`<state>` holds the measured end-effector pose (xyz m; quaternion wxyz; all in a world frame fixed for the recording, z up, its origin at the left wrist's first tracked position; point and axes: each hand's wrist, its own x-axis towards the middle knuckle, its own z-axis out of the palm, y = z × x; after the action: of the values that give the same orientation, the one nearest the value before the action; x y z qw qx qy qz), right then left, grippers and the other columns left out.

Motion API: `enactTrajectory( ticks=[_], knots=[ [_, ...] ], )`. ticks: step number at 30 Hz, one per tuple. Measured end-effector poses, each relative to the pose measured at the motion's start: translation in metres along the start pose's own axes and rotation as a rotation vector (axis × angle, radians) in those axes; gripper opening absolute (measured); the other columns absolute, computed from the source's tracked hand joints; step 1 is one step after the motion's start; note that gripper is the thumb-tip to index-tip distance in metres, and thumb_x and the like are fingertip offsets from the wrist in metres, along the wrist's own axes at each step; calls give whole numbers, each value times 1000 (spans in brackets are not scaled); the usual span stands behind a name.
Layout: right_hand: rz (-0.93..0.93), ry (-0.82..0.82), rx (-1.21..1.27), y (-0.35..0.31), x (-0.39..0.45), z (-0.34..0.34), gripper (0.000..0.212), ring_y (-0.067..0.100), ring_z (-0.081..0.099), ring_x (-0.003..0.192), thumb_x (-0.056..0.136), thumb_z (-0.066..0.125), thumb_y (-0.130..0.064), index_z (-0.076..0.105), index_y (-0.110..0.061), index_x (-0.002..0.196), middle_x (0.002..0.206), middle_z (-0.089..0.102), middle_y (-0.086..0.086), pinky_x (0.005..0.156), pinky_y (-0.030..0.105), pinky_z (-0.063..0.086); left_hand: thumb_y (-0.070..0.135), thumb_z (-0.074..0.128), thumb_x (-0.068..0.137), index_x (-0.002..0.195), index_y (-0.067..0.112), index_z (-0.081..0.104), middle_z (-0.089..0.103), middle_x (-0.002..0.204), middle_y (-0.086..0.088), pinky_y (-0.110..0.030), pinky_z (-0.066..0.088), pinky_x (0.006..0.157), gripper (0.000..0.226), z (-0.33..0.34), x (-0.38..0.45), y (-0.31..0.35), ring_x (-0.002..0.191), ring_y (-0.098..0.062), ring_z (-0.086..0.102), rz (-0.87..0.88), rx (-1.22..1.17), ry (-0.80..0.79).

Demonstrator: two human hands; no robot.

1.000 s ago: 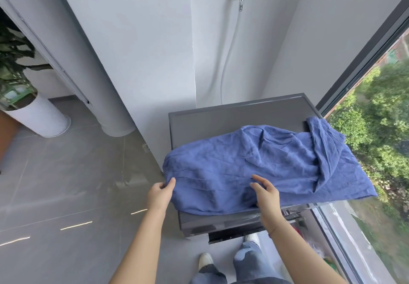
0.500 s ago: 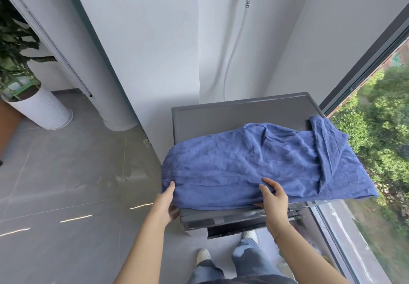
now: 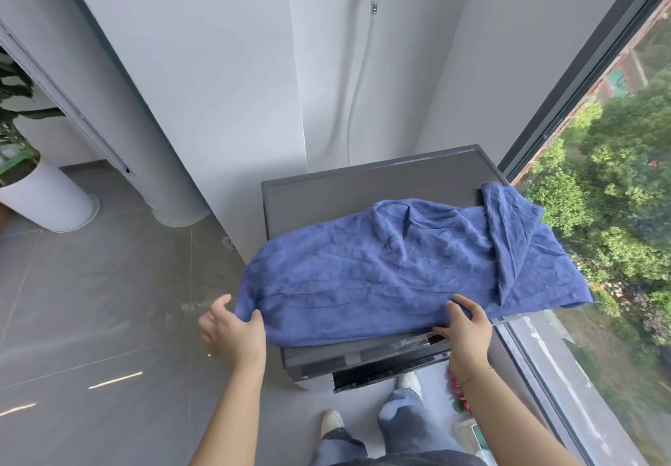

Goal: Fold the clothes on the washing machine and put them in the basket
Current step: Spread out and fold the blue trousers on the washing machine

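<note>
Blue crumpled garment (image 3: pixel 399 276) lies spread across the washing machine (image 3: pixel 363 189), centre frame. Left hand (image 3: pixel 232 327) and right hand (image 3: pixel 468 331) each pinch its near hem, likely to lift a fold; no basket identifiable.

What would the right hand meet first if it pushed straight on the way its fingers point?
The right hand already touches the blue cloth; pushing on would likely bunch it across the washer, toward the wall.
</note>
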<state>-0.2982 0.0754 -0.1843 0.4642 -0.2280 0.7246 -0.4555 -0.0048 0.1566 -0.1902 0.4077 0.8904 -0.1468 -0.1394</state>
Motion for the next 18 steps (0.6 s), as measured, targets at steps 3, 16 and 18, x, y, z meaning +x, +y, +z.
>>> enactTrajectory(
  ticks=[3, 16, 18],
  knots=[
    [-50, 76, -60, -4, 3, -8, 24, 20, 55, 73, 92, 56, -12, 59, -9, 116, 123, 48, 12, 62, 30, 53, -11, 63, 76, 100, 7, 65, 57, 108, -11, -20, 38, 87, 31, 4, -15, 34, 99, -26, 54, 320, -89, -84],
    [-214, 78, -218, -63, 80, -58, 27, 21, 58, 92, 84, 58, -10, 56, -22, 108, 109, 60, 8, 81, 35, 46, 6, 55, 90, 94, 22, 67, 66, 100, 13, -1, 40, 68, 21, 104, -80, 160, 87, 1, 58, 508, -12, -929],
    [-223, 41, -262, -77, 104, -57, 29, 21, 59, 88, 84, 57, -10, 57, -18, 112, 103, 62, 5, 79, 35, 47, 8, 55, 90, 92, 24, 67, 66, 99, 14, -5, 41, 68, 20, 126, -86, 174, 86, 3, 58, 499, 37, -948]
  ],
)
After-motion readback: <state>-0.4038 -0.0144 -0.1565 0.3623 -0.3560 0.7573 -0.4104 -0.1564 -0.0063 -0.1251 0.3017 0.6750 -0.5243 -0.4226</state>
